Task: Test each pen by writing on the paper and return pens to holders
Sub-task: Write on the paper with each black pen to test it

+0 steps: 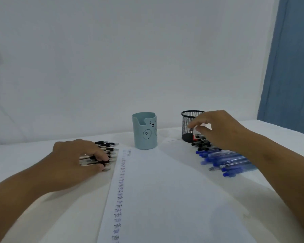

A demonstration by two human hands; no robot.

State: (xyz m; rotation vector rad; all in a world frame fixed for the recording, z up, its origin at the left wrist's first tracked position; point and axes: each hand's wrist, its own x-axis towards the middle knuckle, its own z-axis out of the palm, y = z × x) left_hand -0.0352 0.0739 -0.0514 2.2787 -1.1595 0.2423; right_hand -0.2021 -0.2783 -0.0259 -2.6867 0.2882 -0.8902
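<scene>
A long sheet of paper (165, 190) lies down the middle of the table, with a column of small handwritten "Test" marks (120, 188) along its left edge. My left hand (77, 158) lies on a pile of black-and-silver pens (109, 148) left of the paper, its fingers and thumb curled round several of them. My right hand (218, 130) hovers with loosely spread fingers over short black pens (201, 143) in front of the black mesh holder (189, 120). Blue pens (225, 160) lie in a heap under my right forearm. A pale blue bear holder (145, 135) stands at the paper's far end.
A small white and red thing (197, 133) shows between my right fingers and the mesh holder; what it is cannot be made out. A white wall rises behind the table and a blue curtain (288, 67) hangs at the far right.
</scene>
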